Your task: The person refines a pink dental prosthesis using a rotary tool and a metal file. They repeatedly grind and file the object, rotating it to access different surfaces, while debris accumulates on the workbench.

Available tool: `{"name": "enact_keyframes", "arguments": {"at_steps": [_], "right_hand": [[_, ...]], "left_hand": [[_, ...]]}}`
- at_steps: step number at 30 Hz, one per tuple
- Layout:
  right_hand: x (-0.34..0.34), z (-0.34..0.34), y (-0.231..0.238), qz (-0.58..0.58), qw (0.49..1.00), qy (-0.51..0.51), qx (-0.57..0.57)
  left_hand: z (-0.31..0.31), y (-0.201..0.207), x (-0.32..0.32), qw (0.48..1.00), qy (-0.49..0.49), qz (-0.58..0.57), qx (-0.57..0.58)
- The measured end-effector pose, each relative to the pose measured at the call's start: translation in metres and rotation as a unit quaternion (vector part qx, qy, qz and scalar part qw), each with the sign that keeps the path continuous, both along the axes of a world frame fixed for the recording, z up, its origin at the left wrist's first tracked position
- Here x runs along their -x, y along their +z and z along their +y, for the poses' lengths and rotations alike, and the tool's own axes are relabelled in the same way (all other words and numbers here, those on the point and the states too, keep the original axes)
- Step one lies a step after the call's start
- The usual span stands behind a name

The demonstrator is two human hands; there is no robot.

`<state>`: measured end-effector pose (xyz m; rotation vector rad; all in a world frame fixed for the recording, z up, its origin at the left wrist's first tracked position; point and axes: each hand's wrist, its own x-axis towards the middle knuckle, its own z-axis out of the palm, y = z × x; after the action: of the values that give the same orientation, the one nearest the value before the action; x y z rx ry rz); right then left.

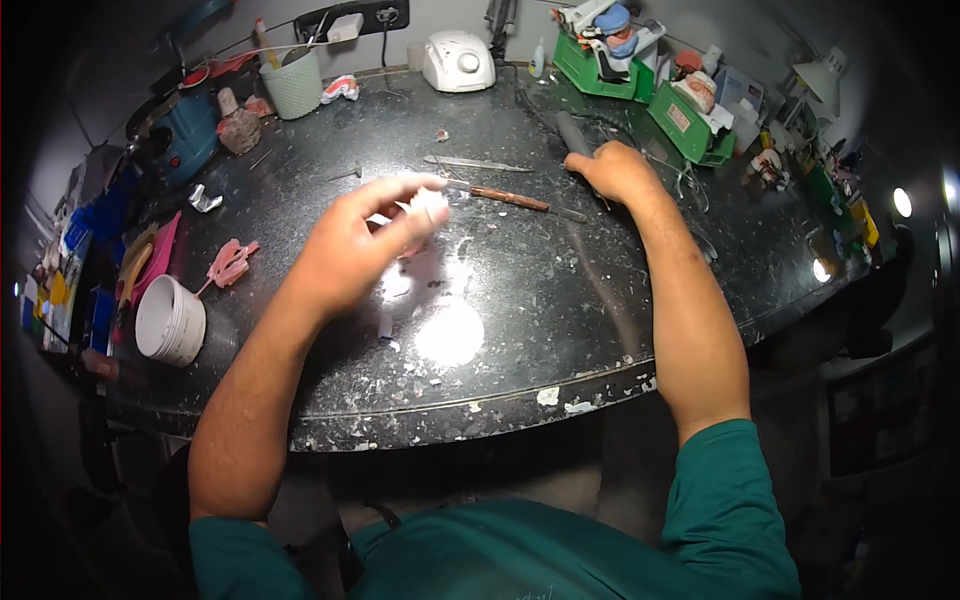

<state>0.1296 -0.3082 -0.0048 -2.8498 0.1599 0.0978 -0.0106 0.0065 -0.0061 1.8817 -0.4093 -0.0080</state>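
My left hand (pixel 345 245) is raised over the middle of the dark worktop (pixel 520 300). Between its thumb and fingers is a small whitish piece (pixel 430 205), overexposed, its kind unclear; some pink shows just below. Farther right, my right hand (pixel 620 172) is closed around the near end of a dark grey rotary handpiece (pixel 572 132), which lies along the bench top. Between the hands lie a wooden-handled wax knife (pixel 510 198) and, behind it, a slim metal instrument (pixel 478 163).
A white control box with a dial (pixel 458 62) stands at the back. Green bins (pixel 690 125) hold dental models at the back right. On the left are a white tub (pixel 170 320), pink strips (pixel 232 262), crumpled foil (pixel 205 198), a blue appliance (pixel 180 135) and a pale cup (pixel 292 85).
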Motion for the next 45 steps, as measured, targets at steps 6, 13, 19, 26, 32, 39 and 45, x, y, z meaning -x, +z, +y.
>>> {"name": "enact_keyframes", "arguments": {"at_steps": [6,13,19,26,32,39,45], "right_hand": [[0.027,0.015,0.005,-0.224,0.968,-0.009,0.115],[0.053,0.054,0.003,-0.103,0.944,0.301,-0.09],[0.064,0.07,0.008,-0.141,0.896,0.335,-0.256],[0.092,0.084,0.018,-0.301,0.85,0.423,-0.093],[0.1,0.091,0.013,-0.353,0.821,0.449,-0.008],[0.108,0.093,0.017,-0.341,0.827,0.446,0.021],[0.126,0.105,0.011,-0.364,0.835,0.407,0.062]], "left_hand": [[0.008,0.004,-0.014,0.941,0.081,0.208,0.256],[0.011,-0.008,-0.015,0.951,0.107,0.194,0.215],[0.011,-0.01,-0.015,0.953,0.1,0.18,0.223],[0.012,-0.017,-0.018,0.949,0.106,0.187,0.232],[0.013,-0.018,-0.019,0.954,0.113,0.189,0.201],[0.008,-0.018,-0.019,0.961,0.147,0.196,0.129],[0.003,-0.02,-0.018,0.972,0.154,0.147,0.097]]}}
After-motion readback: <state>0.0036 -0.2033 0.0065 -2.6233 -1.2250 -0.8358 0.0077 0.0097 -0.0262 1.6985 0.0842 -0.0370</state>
